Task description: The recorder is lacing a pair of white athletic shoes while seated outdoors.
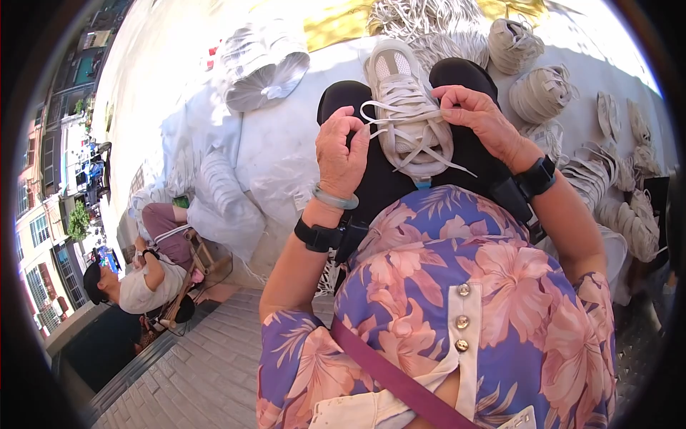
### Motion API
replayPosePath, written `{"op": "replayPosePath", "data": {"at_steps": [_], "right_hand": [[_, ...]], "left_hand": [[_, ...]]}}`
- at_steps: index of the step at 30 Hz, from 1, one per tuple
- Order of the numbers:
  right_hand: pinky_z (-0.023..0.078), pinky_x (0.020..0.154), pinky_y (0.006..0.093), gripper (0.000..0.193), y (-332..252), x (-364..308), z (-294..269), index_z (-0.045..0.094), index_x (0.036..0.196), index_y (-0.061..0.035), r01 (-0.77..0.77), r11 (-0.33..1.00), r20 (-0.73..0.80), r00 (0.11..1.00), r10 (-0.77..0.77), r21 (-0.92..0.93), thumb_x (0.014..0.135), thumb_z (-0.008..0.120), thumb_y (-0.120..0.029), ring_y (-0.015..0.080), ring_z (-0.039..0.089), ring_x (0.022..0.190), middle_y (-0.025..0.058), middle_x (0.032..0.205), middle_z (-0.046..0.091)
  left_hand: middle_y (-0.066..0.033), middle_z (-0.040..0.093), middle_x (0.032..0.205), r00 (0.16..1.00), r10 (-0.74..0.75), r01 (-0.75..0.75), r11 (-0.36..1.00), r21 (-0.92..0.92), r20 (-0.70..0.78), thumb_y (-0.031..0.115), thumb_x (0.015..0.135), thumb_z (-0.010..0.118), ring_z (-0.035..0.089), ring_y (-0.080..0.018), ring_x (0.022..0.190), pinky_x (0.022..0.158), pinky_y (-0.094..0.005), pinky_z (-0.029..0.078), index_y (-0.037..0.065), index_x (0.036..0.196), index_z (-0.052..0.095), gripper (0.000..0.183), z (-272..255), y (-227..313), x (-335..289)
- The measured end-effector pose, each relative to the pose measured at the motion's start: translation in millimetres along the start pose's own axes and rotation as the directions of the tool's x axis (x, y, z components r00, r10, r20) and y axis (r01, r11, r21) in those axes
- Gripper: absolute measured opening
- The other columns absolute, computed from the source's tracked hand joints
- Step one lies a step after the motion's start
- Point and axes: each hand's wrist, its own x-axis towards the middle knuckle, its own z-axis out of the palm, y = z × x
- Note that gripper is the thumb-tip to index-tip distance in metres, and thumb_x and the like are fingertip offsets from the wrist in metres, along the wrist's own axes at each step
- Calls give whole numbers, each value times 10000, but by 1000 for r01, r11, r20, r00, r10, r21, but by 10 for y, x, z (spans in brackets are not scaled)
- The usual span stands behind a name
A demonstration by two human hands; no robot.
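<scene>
I see a pale grey sneaker (pixel 409 107) lying on the lap, toe pointing away, resting on black trousers (pixel 468 154). My left hand (pixel 341 151) sits just left of the sneaker, fingers (pixel 355 126) pinched closed on a white lace (pixel 377 111). My right hand (pixel 480 118) is at the sneaker's right edge, fingers (pixel 446 96) pinching the same lace across the tongue. Beyond the sneaker, bundles of white laces (pixel 421 25); right of it, more pale shoes (pixel 541 93).

Head camera looks down, close above lap
</scene>
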Motion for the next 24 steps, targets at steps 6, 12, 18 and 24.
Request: {"op": "replayPosePath", "data": {"at_steps": [6, 12, 18, 24], "right_hand": [[374, 865, 254, 111, -22, -77, 46, 572, 828, -51, -1, 999, 6, 1000, 1, -54, 803, 632, -142, 61, 472, 946, 26, 1103, 525], [394, 855, 314, 181, 27, -20, 127, 554, 840, -40, 347, 644, 53, 901, -430, -682, 740, 654, -153, 212, 497, 950, 64, 1002, 543], [387, 868, 345, 157, -13, -16, 169, 570, 826, -46, 344, 620, 41, 893, -449, -705, 730, 636, -151, 290, 470, 977, 98, 1009, 532], [400, 834, 286, 88, -41, -73, 65, 610, 788, -33, 194, 944, 32, 981, -192, -268, 783, 609, -121, 151, 519, 912, 62, 1081, 537]], "left_hand": [[-147, 617, 969, 961, -273, 265, 954, -141, -48, 125, 808, 598, 575, -267, 892, 816, -342, 437, 15, 820, 593, 110, -86, -214, -72], [-121, 628, 941, 981, -187, 184, 981, -66, -44, 131, 789, 623, 566, -242, 875, 793, -332, 440, 18, 801, 609, 114, -71, -156, -31], [-117, 633, 918, 984, -173, 172, 985, -11, -42, 118, 772, 630, 566, -245, 874, 788, -337, 442, 22, 782, 613, 99, -114, -124, -57], [-120, 633, 923, 990, -141, 142, 989, 31, -24, 108, 763, 630, 571, -248, 868, 786, -339, 442, 27, 773, 612, 84, -136, -73, -67]]}}
